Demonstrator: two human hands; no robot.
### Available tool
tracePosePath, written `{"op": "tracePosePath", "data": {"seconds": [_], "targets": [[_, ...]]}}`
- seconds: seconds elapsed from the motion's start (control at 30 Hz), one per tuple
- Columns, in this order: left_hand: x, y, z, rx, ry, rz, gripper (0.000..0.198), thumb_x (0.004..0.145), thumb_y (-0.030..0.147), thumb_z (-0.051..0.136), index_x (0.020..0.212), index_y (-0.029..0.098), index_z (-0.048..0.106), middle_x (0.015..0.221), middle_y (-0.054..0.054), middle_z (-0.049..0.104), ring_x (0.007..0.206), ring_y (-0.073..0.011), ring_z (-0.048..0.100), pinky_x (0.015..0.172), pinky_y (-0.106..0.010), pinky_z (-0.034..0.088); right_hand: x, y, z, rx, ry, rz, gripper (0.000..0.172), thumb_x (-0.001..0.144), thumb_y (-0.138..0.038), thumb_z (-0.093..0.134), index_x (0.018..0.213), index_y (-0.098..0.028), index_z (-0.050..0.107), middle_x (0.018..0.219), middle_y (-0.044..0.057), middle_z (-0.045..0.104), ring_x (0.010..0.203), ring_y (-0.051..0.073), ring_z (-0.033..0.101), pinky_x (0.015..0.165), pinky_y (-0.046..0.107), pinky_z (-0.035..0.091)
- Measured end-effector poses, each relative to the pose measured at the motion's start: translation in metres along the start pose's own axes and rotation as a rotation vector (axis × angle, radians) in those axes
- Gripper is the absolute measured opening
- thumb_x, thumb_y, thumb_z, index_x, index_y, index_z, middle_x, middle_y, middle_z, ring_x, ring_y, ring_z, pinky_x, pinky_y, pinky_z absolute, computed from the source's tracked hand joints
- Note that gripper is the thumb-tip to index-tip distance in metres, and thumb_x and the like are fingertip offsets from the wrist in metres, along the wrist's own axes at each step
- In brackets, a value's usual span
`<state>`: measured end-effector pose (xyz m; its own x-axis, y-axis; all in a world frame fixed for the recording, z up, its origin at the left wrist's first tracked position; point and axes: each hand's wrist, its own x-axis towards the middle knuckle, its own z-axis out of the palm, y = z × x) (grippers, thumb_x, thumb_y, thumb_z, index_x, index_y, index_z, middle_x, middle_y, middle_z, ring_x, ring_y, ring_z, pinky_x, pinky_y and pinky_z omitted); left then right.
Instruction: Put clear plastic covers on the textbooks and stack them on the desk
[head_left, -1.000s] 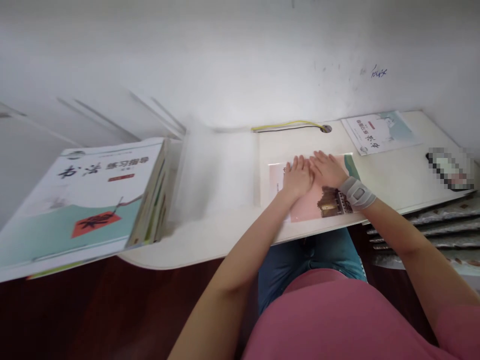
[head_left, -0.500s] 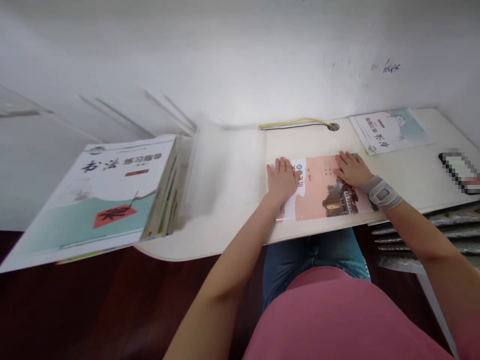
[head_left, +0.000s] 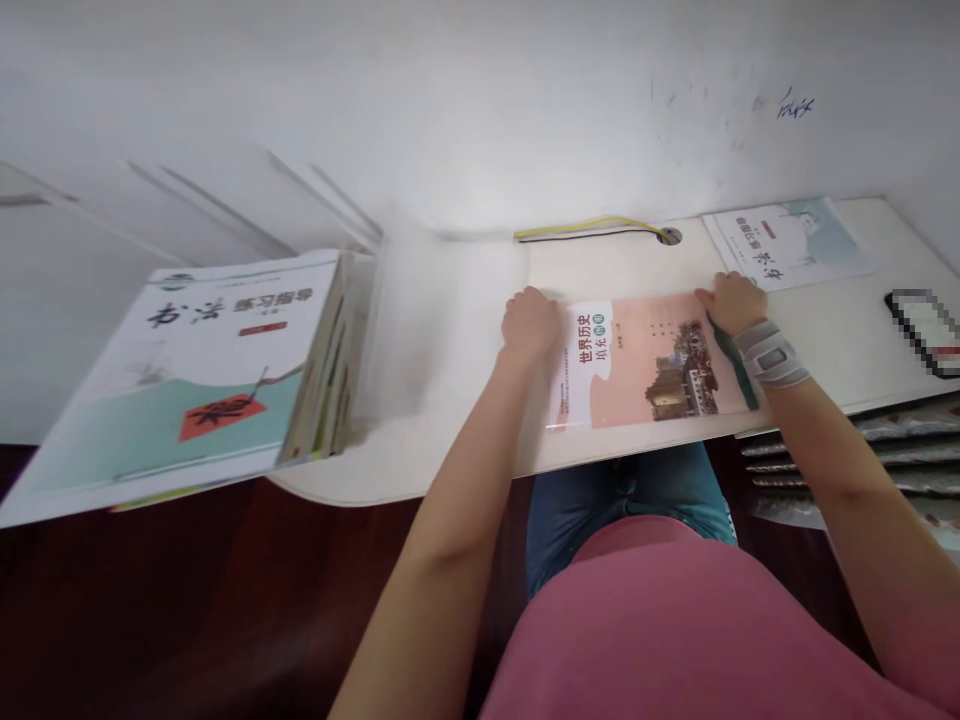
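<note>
A pink and white workbook [head_left: 622, 360] with Chinese print and a picture of a building lies sideways on the white desk. Its surface has a sheen like clear plastic, though I cannot tell whether that is a separate cover. My left hand [head_left: 529, 322] is closed at the book's left edge, fingers curled and thumb against the border. At the upper right corner, my right hand [head_left: 735, 303] pinches the edge, fingers bent and thumb on the cover. A grey band circles the right wrist. Both hands' fingertips are partly hidden.
A tall stack of books [head_left: 217, 360] rises at the left. Behind the right hand lies another calligraphy booklet [head_left: 787, 240]; a phone [head_left: 926, 330] is at the right. A yellow cable [head_left: 600, 222] runs to a desk hole [head_left: 670, 237]. Plastic-wrapped bundles [head_left: 862, 450] sit below the right edge.
Both hands had lain flat on the workbook. The left has slid left off the cover to its edge and curled; the right has shifted right to the corner and closed. The title is now uncovered.
</note>
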<state>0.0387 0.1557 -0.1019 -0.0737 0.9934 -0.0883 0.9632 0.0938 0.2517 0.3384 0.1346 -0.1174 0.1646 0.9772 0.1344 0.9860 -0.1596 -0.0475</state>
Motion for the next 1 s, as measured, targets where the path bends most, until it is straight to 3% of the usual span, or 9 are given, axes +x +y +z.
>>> {"op": "tracePosePath", "data": {"seconds": [0.1, 0.2, 0.4, 0.57, 0.7, 0.83, 1.0], "targets": [[0.028, -0.004, -0.007, -0.031, -0.078, -0.006, 0.038, 0.091, 0.034, 0.039, 0.107, 0.008, 0.061, 0.11, -0.021, 0.064, 0.109, -0.0338, 0.058, 0.092, -0.041, 0.044, 0.018, 0.024, 0.001, 0.054, -0.076, 0.099, 0.058, 0.089, -0.059, 0.035, 0.096, -0.01, 0.066, 0.093, 0.023, 0.066, 0.091, 0.034, 0.061, 0.076, 0.046, 0.045], [0.044, -0.003, -0.009, -0.064, -0.122, 0.027, 0.033, 0.087, 0.038, 0.048, 0.093, 0.01, 0.064, 0.095, -0.019, 0.067, 0.101, -0.0323, 0.062, 0.087, -0.038, 0.046, 0.029, 0.032, 0.006, 0.138, -0.109, 0.116, 0.052, 0.088, -0.057, 0.039, 0.086, -0.014, 0.067, 0.087, 0.019, 0.068, 0.085, 0.031, 0.061, 0.075, 0.043, 0.046], [0.046, -0.005, -0.009, -0.151, -0.169, 0.072, 0.016, 0.079, 0.03, 0.06, 0.077, 0.015, 0.064, 0.076, -0.01, 0.066, 0.083, -0.0252, 0.065, 0.073, -0.031, 0.048, 0.034, 0.034, 0.021, 0.293, -0.008, 0.047, 0.027, 0.085, -0.041, 0.047, 0.085, -0.018, 0.062, 0.084, 0.012, 0.067, 0.077, 0.024, 0.057, 0.072, 0.038, 0.045], [0.03, 0.005, 0.001, -0.115, -0.062, 0.068, 0.019, 0.089, 0.026, 0.047, 0.1, 0.016, 0.059, 0.097, -0.014, 0.066, 0.096, -0.029, 0.064, 0.083, -0.038, 0.046, 0.022, 0.017, 0.024, 0.198, 0.065, 0.032, 0.027, 0.091, -0.03, 0.039, 0.101, -0.014, 0.058, 0.094, 0.018, 0.065, 0.09, 0.029, 0.058, 0.075, 0.041, 0.044], [0.019, 0.016, 0.016, 0.059, 0.035, 0.087, 0.03, 0.093, 0.02, 0.035, 0.117, 0.013, 0.051, 0.111, -0.021, 0.062, 0.111, -0.033, 0.056, 0.09, -0.044, 0.043, 0.016, -0.001, 0.022, 0.104, 0.072, 0.043, 0.031, 0.093, -0.024, 0.033, 0.113, -0.01, 0.052, 0.107, 0.024, 0.061, 0.106, 0.034, 0.054, 0.08, 0.044, 0.044], [0.018, 0.017, 0.024, 0.154, 0.067, 0.107, 0.036, 0.091, 0.015, 0.03, 0.122, 0.011, 0.049, 0.113, -0.021, 0.062, 0.109, -0.0308, 0.056, 0.088, -0.04, 0.043, 0.02, -0.005, 0.022, 0.056, 0.044, 0.031, 0.031, 0.094, -0.02, 0.031, 0.115, -0.007, 0.05, 0.106, 0.024, 0.06, 0.105, 0.032, 0.055, 0.083, 0.042, 0.043], [0.012, 0.019, 0.016, 0.151, 0.09, 0.081, 0.043, 0.089, 0.011, 0.03, 0.129, 0.009, 0.046, 0.118, -0.022, 0.061, 0.111, -0.0311, 0.056, 0.09, -0.041, 0.044, 0.021, -0.002, 0.021, 0.037, 0.04, 0.006, 0.031, 0.093, -0.019, 0.031, 0.113, -0.006, 0.051, 0.104, 0.024, 0.061, 0.102, 0.031, 0.055, 0.082, 0.041, 0.042]]}}
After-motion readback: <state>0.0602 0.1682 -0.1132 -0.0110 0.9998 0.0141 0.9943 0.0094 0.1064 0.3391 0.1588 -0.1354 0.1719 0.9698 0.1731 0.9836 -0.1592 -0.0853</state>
